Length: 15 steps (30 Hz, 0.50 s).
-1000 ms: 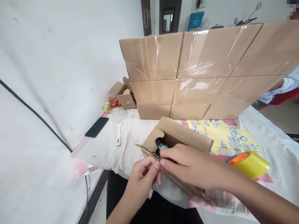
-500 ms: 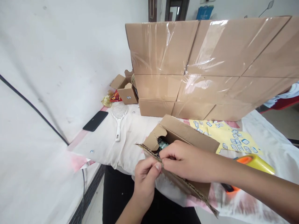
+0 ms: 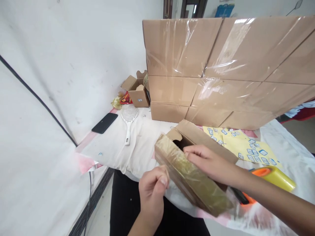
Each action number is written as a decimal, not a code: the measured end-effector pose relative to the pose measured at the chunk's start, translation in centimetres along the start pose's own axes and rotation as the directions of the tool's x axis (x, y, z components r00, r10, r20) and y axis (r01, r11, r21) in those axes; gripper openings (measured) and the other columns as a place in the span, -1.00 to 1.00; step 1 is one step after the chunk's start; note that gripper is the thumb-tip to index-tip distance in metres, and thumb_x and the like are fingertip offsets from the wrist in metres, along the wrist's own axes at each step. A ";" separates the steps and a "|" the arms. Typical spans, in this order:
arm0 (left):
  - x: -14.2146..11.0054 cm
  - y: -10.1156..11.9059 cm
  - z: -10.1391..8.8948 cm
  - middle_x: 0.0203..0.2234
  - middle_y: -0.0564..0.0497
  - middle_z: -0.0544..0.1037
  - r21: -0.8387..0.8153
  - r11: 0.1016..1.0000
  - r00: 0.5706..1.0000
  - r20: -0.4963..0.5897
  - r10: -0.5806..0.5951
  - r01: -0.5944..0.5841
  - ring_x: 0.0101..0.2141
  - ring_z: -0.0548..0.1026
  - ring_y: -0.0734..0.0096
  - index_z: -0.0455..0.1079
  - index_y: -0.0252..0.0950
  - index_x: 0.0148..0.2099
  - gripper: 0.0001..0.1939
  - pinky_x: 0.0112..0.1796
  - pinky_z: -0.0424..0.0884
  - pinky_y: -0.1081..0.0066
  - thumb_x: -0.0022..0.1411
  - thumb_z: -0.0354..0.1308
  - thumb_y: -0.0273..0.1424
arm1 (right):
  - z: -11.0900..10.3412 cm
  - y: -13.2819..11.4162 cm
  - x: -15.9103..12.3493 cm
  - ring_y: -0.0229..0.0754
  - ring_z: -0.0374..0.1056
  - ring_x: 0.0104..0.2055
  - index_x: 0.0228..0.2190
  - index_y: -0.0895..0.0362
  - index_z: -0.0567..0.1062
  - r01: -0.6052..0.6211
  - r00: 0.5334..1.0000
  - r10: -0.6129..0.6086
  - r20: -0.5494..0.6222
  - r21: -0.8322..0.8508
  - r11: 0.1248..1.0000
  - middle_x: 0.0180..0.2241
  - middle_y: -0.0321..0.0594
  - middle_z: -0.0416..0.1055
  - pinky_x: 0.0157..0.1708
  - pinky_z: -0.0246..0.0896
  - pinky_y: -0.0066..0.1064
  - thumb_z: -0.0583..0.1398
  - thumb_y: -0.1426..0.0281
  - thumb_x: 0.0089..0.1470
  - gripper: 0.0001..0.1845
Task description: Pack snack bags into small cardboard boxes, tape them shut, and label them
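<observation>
A small open cardboard box [image 3: 216,144] sits tilted at the table's front edge. Yellowish film or tape covers its near flap [image 3: 194,177], which leans toward me and is blurred on the right. Behind that flap, my right hand [image 3: 209,164] reaches over the opening with its fingers closed at the flap's upper edge; its fingertips are partly hidden. My left hand [image 3: 154,185] is curled closed just left of the box. Whatever its fingers may hold is too small to make out.
Large taped cartons [image 3: 204,72] stand across the back. To the left are a white slotted ladle [image 3: 129,119], a black phone [image 3: 104,123] and another open box [image 3: 139,97]. A yellow sticker sheet [image 3: 253,149] and a tape dispenser with yellow tape [image 3: 278,178] lie on the right.
My hands have moved apart: the left is off the flap's edge, the right slightly right. The near flap has turned, showing its taped face. The green item inside is now hidden.
</observation>
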State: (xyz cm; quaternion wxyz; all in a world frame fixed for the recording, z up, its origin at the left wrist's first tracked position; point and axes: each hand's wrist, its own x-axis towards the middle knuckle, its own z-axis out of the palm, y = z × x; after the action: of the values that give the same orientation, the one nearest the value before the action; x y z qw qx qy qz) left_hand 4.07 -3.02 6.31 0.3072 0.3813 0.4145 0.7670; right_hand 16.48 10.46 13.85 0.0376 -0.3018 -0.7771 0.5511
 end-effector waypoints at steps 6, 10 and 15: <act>2.0 1.9 -0.2 -0.67 0.15 0.11 0.425 0.851 0.927 0.065 -0.370 0.309 -0.58 0.07 0.55 0.17 -0.27 -0.55 -0.46 -0.52 -0.02 0.43 0.37 0.09 -0.04 | 0.9 -1.0 -0.8 -0.33 0.00 -0.50 -0.52 0.10 0.14 0.115 0.991 -0.099 0.087 -0.202 0.973 -0.57 -0.44 0.06 -0.52 -0.08 -0.44 0.01 0.31 0.37 -0.61; 3.0 3.0 0.0 -0.70 0.14 0.22 0.421 0.804 0.858 0.106 -0.503 0.420 -0.60 0.16 0.53 0.23 -0.26 -0.52 -0.49 -0.52 0.06 0.46 0.39 0.05 -0.04 | 1.3 -1.3 -0.7 -0.33 0.05 -0.50 -0.51 0.11 0.24 0.127 0.991 -0.116 0.067 -0.199 0.972 -0.57 -0.42 0.14 -0.50 -0.05 -0.44 0.00 0.33 0.37 -0.63; 2.5 3.0 0.0 -0.72 0.14 0.24 0.294 0.852 0.867 0.121 -0.483 0.433 -0.62 0.18 0.54 0.26 -0.26 -0.51 -0.56 -0.52 0.11 0.48 0.37 0.06 -0.15 | 1.6 -1.1 -0.4 -0.33 0.01 -0.51 -0.54 0.10 0.19 0.079 0.995 -0.064 0.077 -0.203 0.976 -0.58 -0.43 0.08 -0.51 -0.07 -0.42 0.01 0.40 0.30 -0.67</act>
State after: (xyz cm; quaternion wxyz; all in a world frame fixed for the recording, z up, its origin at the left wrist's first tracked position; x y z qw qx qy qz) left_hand 2.33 -2.42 9.78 0.4677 0.3791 0.5583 0.5708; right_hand 15.74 8.72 14.31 -0.0013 -0.2565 -0.8412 0.4760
